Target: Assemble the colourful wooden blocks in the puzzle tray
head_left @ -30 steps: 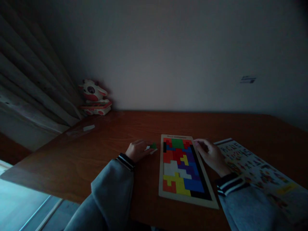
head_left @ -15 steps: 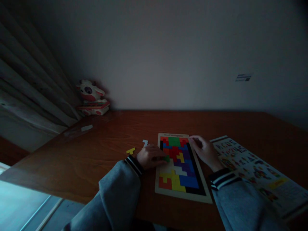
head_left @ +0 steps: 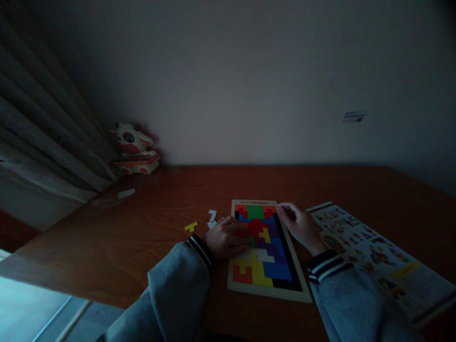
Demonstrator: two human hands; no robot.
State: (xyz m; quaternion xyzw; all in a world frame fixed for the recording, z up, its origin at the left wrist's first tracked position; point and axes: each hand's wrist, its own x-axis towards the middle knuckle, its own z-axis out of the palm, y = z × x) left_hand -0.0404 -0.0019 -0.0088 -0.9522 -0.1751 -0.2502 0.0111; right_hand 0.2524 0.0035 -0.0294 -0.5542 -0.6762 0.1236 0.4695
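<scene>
A wooden block puzzle board with a pale frame lies on the table, largely covered with coloured pieces and showing black gaps on its right side and at the lower right. My left hand lies over the board's left part, fingers stretched out and flat on the pieces. Beneath those fingers a green piece is partly hidden. At the upper right edge of the frame, my right hand has its thumb and fingertips drawn together, touching the rim. Left of the board lie a yellow T-shaped piece and a white piece.
A printed sheet with coloured pictures lies right of the board, partly under my right forearm. A cow-shaped toy stands at the back left near the curtain. A pale strip lies before it. Behind the table rises a wall.
My left hand's fingers have flattened over the green piece, which now shows less. Another white piece has come into sight beside that hand. My right hand keeps its place at the frame's edge.
</scene>
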